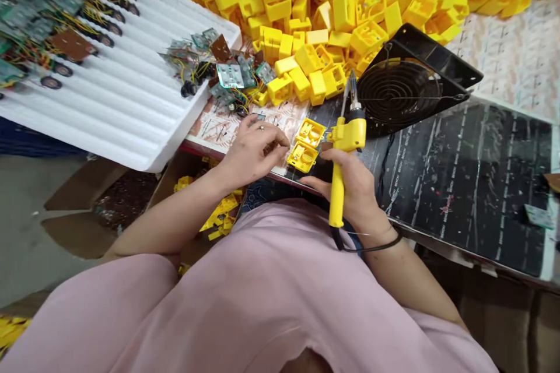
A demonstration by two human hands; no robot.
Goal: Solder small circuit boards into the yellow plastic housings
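We have the yellow soldering iron (336,204) clamped in our right hand (354,192), with the handle upright in the fist and the metal tip (352,87) pointing away from us, toward the black fan (400,93). The tip touches nothing that we can see. Our left hand (251,154) lies over the near edge of the counter (464,186), its fingers (277,141) curled close together. Whether they pinch something small, we cannot tell.

Between the two hands, just beside the left fingertips, lie two open yellow plastic housings (306,144), one directly above the other near the counter's edge. Our hands are at these two pieces, with the iron held ready beside them. Reaching them with the tip would call for tilting the iron over and bringing it down.

Beyond them, a heap of yellow housings (306,11) spreads toward the far edge, and wired circuit boards (230,73) sit on printed paper (219,128). More boards lie in the white foam tray (114,99) at the left corner. The iron's black cord (371,247) trails past our right wrist.
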